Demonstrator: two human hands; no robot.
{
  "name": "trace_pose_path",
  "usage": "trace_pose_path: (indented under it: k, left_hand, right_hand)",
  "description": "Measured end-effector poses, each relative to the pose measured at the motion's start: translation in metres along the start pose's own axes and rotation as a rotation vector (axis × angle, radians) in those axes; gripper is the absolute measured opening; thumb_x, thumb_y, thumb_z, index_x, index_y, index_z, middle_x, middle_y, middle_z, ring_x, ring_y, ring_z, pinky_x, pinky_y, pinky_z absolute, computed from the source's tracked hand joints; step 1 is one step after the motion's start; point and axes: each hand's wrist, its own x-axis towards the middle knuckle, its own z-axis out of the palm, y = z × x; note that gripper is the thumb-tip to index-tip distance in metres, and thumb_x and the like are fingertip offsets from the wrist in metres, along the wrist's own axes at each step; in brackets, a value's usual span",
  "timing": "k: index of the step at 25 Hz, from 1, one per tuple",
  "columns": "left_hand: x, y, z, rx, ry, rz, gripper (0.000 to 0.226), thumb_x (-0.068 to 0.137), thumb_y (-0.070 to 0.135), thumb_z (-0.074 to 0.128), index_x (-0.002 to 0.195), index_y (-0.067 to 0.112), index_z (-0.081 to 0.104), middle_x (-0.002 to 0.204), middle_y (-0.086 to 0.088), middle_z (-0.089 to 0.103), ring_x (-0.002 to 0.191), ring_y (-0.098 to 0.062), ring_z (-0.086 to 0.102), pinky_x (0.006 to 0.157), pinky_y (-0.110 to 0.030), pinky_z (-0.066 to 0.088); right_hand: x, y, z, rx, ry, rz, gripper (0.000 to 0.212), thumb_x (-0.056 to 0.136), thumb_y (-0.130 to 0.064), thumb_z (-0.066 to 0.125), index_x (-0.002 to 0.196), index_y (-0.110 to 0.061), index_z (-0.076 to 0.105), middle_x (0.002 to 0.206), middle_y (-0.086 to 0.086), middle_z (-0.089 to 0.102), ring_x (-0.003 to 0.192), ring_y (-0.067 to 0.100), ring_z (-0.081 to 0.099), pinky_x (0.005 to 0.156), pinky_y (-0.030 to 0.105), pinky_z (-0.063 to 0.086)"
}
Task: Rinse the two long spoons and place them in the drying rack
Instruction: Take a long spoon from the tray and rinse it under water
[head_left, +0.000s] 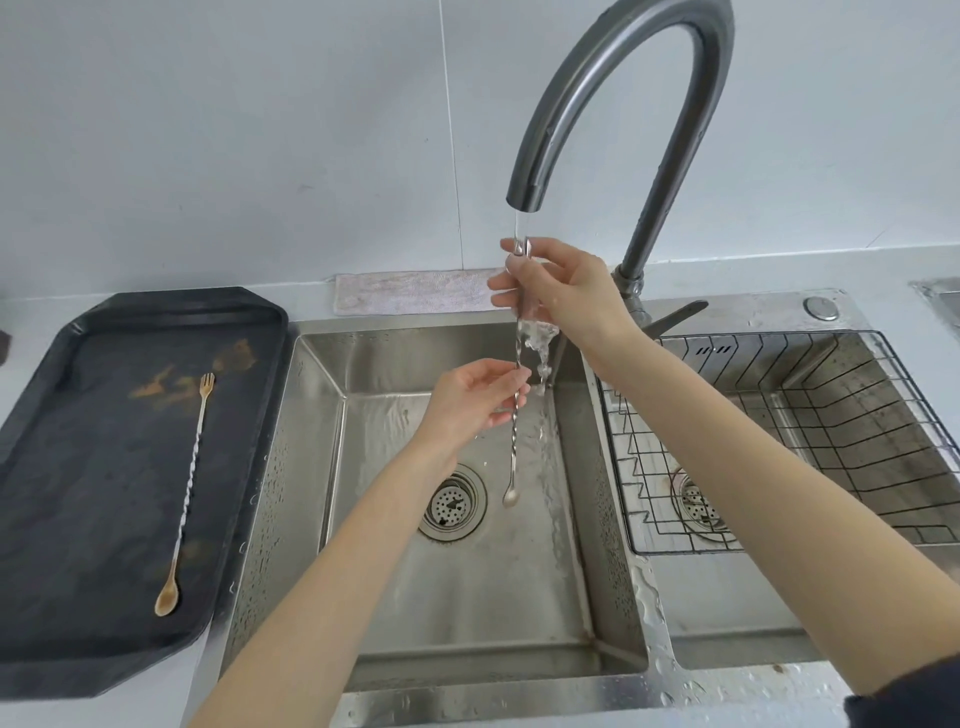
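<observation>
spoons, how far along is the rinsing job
Nothing is finished: the drying rack over the right basin holds no spoon. In hand: the silver spoon hangs upright under the running faucet, the right hand holding its top and the left hand pinching its twisted stem. Left: racking it, then rinsing and racking the gold spoon, untouched on the black tray.

Right hand (563, 291) raised, left hand (475, 395) below, both pinching.
</observation>
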Motion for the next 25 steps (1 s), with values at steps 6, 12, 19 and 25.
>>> trace_pose_path:
  k: [6, 12, 19, 25]
  left_hand:
    - [0.001, 0.004, -0.002, 0.0, 0.038, 0.065, 0.021, 0.092, 0.014, 0.052, 0.108, 0.009, 0.064, 0.077, 0.005, 0.064, 0.053, 0.007, 0.063, 0.061, -0.008, 0.052]
    - [0.011, 0.017, -0.021, -0.429, 0.156, 0.023, 0.014, 0.093, 0.014, 0.048, 0.094, 0.019, 0.062, 0.085, 0.003, 0.065, 0.077, -0.008, 0.064, 0.069, -0.019, 0.056]
    - [0.017, 0.011, -0.04, -1.114, 0.347, -0.093, 0.017, 0.09, 0.011, 0.055, 0.076, 0.004, 0.058, 0.047, -0.005, 0.069, 0.046, -0.011, 0.068, 0.06, -0.025, 0.059]
    - [0.014, -0.001, -0.029, -1.247, 0.363, -0.181, 0.018, 0.09, 0.004, 0.053, 0.073, -0.001, 0.055, 0.058, -0.014, 0.066, 0.042, -0.02, 0.067, 0.053, -0.028, 0.058]
  right_hand:
    - [0.0, 0.007, -0.001, -0.191, -0.023, 0.036, 0.034, 0.099, -0.026, 0.036, 0.115, -0.009, 0.06, 0.084, 0.003, 0.07, 0.071, 0.004, 0.069, 0.072, 0.018, 0.054]
    - [-0.015, 0.04, -0.026, -0.31, -0.232, 0.398, 0.058, 0.098, -0.048, 0.013, 0.117, -0.019, 0.059, 0.101, 0.006, 0.07, 0.101, 0.02, 0.064, 0.094, 0.029, 0.044]
    - [-0.027, 0.08, -0.034, 0.295, -0.105, 0.489, 0.033, 0.099, -0.025, 0.034, 0.122, -0.013, 0.054, 0.087, -0.002, 0.073, 0.075, 0.006, 0.071, 0.076, 0.021, 0.053]
    - [-0.021, 0.072, -0.007, 0.275, -0.099, 0.282, 0.027, 0.09, -0.009, 0.055, 0.116, -0.016, 0.056, 0.089, -0.008, 0.066, 0.069, -0.001, 0.066, 0.062, 0.011, 0.05]
